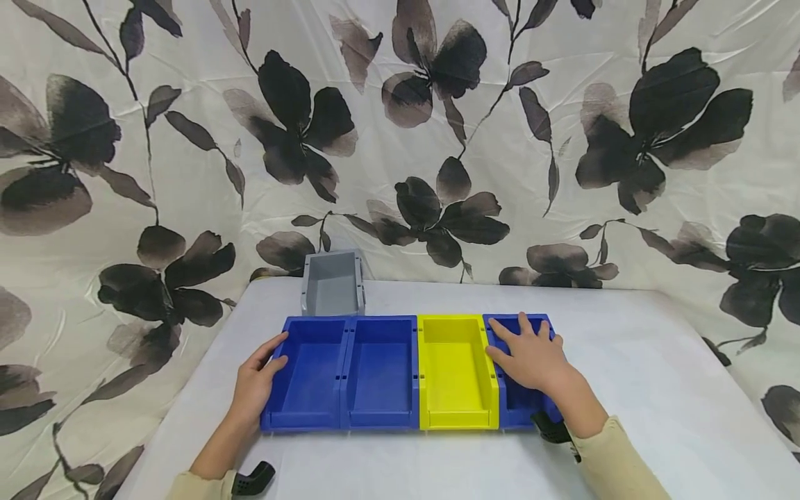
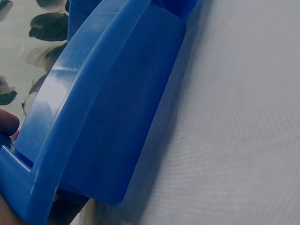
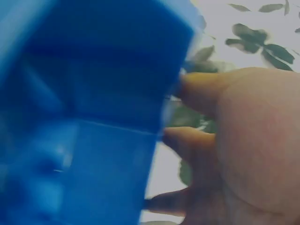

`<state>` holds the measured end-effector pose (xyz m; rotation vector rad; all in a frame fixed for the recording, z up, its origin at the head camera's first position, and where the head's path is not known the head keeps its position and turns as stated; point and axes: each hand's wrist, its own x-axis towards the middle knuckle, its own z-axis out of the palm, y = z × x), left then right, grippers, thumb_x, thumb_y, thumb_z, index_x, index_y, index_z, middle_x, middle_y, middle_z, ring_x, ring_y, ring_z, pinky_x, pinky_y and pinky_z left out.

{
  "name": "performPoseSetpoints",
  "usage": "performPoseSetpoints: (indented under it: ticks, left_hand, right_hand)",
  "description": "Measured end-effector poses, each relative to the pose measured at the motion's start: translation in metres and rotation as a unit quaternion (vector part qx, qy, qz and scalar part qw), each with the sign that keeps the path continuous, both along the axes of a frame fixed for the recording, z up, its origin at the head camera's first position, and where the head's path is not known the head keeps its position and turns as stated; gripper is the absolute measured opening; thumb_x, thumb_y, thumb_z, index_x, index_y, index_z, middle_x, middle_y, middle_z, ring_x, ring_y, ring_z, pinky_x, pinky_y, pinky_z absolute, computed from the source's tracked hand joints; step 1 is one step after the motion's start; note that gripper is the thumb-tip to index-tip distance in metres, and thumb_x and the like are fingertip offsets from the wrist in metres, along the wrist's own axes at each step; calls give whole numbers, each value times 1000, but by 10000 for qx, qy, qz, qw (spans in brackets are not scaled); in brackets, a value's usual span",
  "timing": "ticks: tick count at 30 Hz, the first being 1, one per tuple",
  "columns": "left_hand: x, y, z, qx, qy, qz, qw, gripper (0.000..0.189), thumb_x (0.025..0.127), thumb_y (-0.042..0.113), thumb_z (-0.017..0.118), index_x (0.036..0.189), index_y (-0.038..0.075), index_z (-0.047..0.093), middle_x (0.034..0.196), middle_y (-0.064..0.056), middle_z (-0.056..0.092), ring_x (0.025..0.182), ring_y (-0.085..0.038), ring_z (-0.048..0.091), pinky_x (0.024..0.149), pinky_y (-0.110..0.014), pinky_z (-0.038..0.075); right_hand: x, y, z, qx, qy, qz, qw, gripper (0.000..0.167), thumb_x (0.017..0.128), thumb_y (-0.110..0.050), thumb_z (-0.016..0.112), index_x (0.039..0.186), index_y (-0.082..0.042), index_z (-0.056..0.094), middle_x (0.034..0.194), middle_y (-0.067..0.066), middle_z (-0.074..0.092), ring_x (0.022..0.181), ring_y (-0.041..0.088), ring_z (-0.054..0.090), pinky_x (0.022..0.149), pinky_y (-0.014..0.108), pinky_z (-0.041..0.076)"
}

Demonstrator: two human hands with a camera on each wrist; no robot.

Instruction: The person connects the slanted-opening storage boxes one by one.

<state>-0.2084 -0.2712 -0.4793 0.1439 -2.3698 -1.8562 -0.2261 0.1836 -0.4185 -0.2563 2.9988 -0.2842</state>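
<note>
Two blue storage bins, the leftmost (image 1: 306,389) and its neighbour (image 1: 381,389), stand side by side with a yellow bin (image 1: 456,375) and a right-hand blue bin (image 1: 515,410) in one row. My left hand (image 1: 246,389) grips the outer left wall of the leftmost bin, thumb and fingers at its rim. That bin's side fills much of the left wrist view. With fingers spread, my right hand (image 1: 531,357) lies over the right-hand blue bin and hides part of its inside. The right wrist view is blurred, with fingertips right at a blue bin's edge.
Behind the leftmost bins a grey bin (image 1: 334,285) stands near the far table edge. All stand on a white-covered table (image 1: 656,389). A floral cloth (image 1: 531,42) hangs behind and around the sides. Dark wrist devices (image 1: 253,479) sit by both sleeves.
</note>
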Motion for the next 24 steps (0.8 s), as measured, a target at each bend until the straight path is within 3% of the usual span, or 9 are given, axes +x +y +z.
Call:
performPoseSetpoints:
  ticks: [3, 6, 11, 17, 24]
  left_hand:
    - [1, 0, -1, 19, -31, -18, 10000, 45, 100, 12, 52, 144, 7, 47, 153, -9, 34, 142, -24, 26, 103, -18, 29]
    - [1, -2, -1, 48, -13, 7, 10000, 44, 100, 12, 53, 144, 8, 47, 153, -8, 35, 142, -23, 26, 99, -13, 29]
    - [-1, -4, 1, 92, 33, -43, 9999, 45, 100, 12, 52, 144, 7, 46, 153, -8, 34, 142, -23, 24, 107, -23, 27]
    - [-2, -2, 1, 168, 97, -103, 9998, 44, 100, 8, 51, 144, 5, 46, 153, -11, 34, 143, -23, 22, 114, -40, 21]
    - [1, -1, -2, 139, 70, -93, 9998, 43, 100, 8, 51, 143, 6, 48, 153, -11, 34, 143, -25, 23, 114, -45, 20]
  right_hand:
    - [-6, -2, 17, 186, -289, 98, 9994, 63, 98, -49, 50, 151, -17, 38, 147, 32, 34, 125, 62, 32, 94, 77, 25]
    - [-16, -8, 30, 138, -107, 318, 9993, 60, 97, -44, 54, 147, -13, 44, 137, 24, 51, 118, 48, 50, 92, 70, 36]
    - [-39, -29, 39, -1058, 417, 534, 9921, 51, 97, -38, 55, 141, -11, 52, 125, 16, 62, 109, 35, 60, 86, 56, 48]
    - [-63, -59, 39, -2830, 597, 569, 9556, 35, 99, -31, 55, 128, -12, 62, 116, 10, 65, 99, 29, 61, 79, 42, 53]
    - [-84, -96, 30, -3979, 371, 599, 9147, 24, 99, -21, 57, 116, -7, 66, 105, 7, 65, 91, 26, 61, 79, 38, 53]
